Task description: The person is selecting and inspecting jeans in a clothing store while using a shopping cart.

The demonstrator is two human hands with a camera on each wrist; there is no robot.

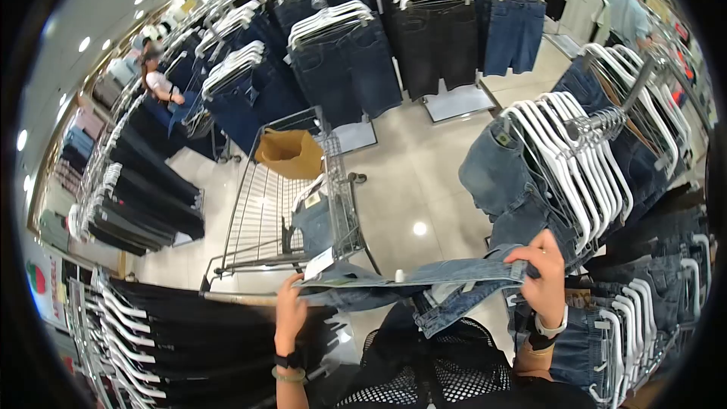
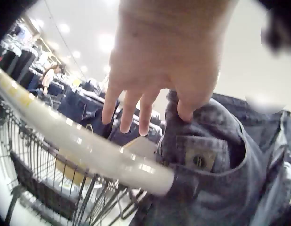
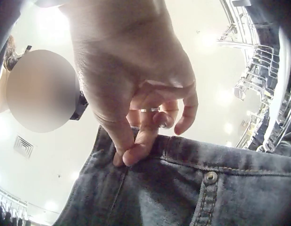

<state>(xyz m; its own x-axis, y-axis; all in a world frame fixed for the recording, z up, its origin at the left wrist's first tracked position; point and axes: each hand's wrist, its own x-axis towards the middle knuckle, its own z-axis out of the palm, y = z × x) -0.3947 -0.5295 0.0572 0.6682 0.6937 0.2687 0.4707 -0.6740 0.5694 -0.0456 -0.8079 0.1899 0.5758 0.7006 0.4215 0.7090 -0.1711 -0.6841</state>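
Note:
A pair of faded blue jeans (image 1: 485, 271) is stretched sideways by its waistband in front of the person's body; the leg length is hidden. At one end, the left hand (image 1: 289, 314) grips the waistband. Its thumb presses over a pocket with a small patch in the left wrist view, while several fingers (image 2: 129, 113) extend past the cloth's edge. The right hand (image 1: 547, 276) pinches the opposite end between thumb and fingertips. A rivet and stitched fly (image 3: 209, 179) show beside that pinch. A white tag (image 1: 319, 263) stands up near the left hand.
A wire shopping cart (image 1: 254, 216) stands ahead with a brown bag (image 1: 291, 155) and folded denim (image 1: 316, 227) in it. White hangers (image 1: 575, 182) with denim crowd the right side. Black trousers (image 1: 219, 333) hang at lower left. Another person (image 1: 159, 83) is among the far racks.

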